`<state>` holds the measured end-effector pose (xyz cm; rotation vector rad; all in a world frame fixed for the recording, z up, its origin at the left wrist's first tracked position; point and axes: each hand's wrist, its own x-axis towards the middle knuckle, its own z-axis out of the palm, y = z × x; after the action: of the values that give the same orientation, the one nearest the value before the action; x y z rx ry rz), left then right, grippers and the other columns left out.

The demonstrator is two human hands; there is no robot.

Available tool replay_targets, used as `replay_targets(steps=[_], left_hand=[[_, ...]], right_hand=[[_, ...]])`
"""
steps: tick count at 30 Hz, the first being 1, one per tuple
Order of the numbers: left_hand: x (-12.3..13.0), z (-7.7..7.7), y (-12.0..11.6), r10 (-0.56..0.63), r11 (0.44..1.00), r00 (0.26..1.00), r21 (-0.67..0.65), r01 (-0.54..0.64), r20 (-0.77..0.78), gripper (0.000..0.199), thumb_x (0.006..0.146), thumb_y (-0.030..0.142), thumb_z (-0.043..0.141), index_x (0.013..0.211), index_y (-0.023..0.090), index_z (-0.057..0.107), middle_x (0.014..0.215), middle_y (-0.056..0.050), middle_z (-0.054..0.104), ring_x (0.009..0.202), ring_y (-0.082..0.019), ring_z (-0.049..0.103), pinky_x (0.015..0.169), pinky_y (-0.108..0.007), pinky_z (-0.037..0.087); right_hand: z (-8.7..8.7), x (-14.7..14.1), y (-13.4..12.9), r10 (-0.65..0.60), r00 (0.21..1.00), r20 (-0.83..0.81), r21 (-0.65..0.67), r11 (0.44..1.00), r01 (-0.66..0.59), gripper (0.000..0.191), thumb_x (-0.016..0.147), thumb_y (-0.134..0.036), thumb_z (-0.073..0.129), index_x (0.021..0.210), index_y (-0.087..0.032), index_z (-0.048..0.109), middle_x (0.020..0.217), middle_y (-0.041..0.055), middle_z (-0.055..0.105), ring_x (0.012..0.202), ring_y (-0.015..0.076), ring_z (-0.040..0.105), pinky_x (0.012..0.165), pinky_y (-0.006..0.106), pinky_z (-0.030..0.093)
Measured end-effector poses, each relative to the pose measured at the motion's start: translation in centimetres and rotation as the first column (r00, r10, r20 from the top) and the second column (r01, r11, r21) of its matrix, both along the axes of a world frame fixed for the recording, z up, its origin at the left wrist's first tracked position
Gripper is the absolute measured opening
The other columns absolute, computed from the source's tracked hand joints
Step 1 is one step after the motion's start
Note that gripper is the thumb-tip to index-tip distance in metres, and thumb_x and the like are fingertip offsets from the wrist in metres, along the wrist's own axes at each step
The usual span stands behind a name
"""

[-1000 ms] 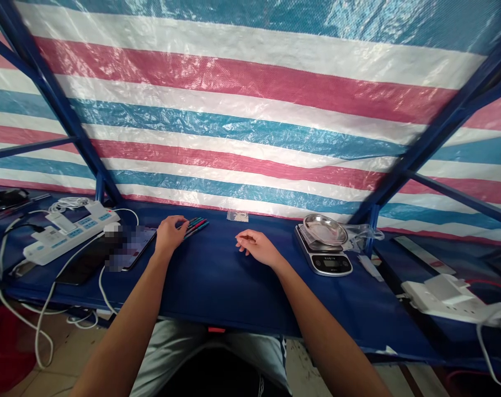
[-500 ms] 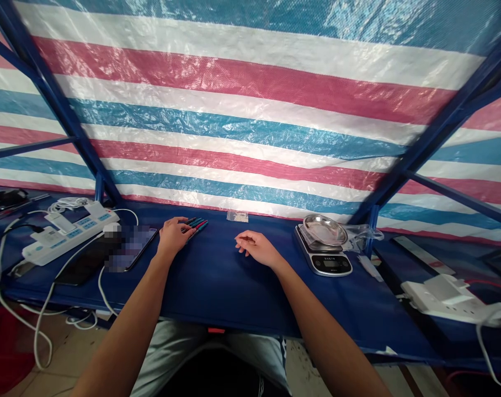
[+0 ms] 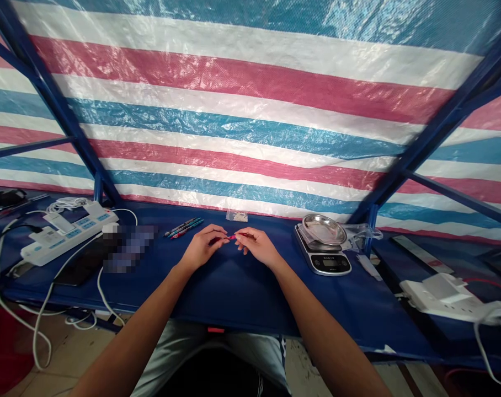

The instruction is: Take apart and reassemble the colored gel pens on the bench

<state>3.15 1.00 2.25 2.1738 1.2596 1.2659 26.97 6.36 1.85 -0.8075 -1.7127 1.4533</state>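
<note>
Pinching 1 slim, pink-red pen between narrowed fingertips, the left hand and right hand meet left of the boxy digital scale. 1 round, shiny metal dish tops the scale. Farther left of the scale lie several bunched pens, too close to count; behind-left, 1 small clear plastic bag.

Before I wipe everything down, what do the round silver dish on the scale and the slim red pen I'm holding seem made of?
Round silver dish: likely polished metal, given its mirror-like highlights. Slim red pen: perhaps plastic, from its vivid colour; too little shows to judge its finish.
</note>
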Motion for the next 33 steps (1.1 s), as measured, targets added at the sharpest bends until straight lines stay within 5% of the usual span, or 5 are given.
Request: replay_targets(steps=[15,20,25,30,33], left_hand=[[-0.1,-1.8,0.8,0.161,0.942,0.889,-0.337,-0.008,0.43,0.042,0.077,0.049,0.089,0.107,0.021,0.081,0.102,-0.008,0.081,0.092,-0.025,0.076,0.087,-0.038,0.06],[-0.2,-1.8,0.7,0.135,0.934,0.895,-0.356,0.028,0.425,0.04,0.077,0.05,0.089,0.105,0.022,0.083,0.096,-0.007,0.082,0.088,-0.025,0.075,0.083,-0.037,0.06],[-0.2,-1.8,0.8,0.161,0.933,0.893,-0.361,0.002,0.42,0.04,0.075,0.052,0.089,0.101,0.022,0.083,0.099,-0.008,0.082,0.089,-0.026,0.076,0.084,-0.038,0.061],[-0.2,-1.9,0.9,0.128,0.942,0.904,-0.334,0.018,0.408,0.039,0.075,0.052,0.089,0.101,0.023,0.083,0.103,-0.008,0.082,0.093,-0.026,0.076,0.088,-0.038,0.06],[-0.2,-2.1,0.9,0.137,0.938,0.903,-0.347,0.014,0.406,0.039,0.076,0.051,0.089,0.102,0.022,0.083,0.103,-0.008,0.082,0.093,-0.026,0.076,0.088,-0.038,0.06]], right_hand=[[0.9,0.4,0.0,-0.092,0.996,-0.012,0.018,0.996,0.093,0.039,0.089,-0.054,0.076,0.106,-0.019,0.074,0.089,0.0071,0.078,0.068,0.0162,0.068,0.057,0.026,0.051],[0.9,0.5,0.0,-0.085,0.996,0.013,0.012,0.996,0.085,0.037,0.095,-0.057,0.068,0.095,-0.019,0.07,0.082,0.0062,0.076,0.065,0.0166,0.067,0.055,0.027,0.049],[0.8,0.8,0.1,-0.069,0.998,0.0,0.116,0.991,0.069,0.046,0.078,-0.044,0.087,0.115,-0.023,0.07,0.117,0.0087,0.076,0.096,0.0226,0.072,0.067,0.029,0.057],[0.8,0.8,0.1,-0.029,0.995,0.091,0.015,1.0,0.028,0.036,0.096,-0.054,0.065,0.105,-0.02,0.071,0.088,0.0069,0.076,0.066,0.0171,0.068,0.049,0.025,0.046],[0.7,1.0,0.1,-0.05,0.996,0.067,0.112,0.993,0.043,0.038,0.084,-0.043,0.081,0.114,-0.022,0.071,0.111,0.0077,0.076,0.082,0.0173,0.07,0.061,0.026,0.053]])
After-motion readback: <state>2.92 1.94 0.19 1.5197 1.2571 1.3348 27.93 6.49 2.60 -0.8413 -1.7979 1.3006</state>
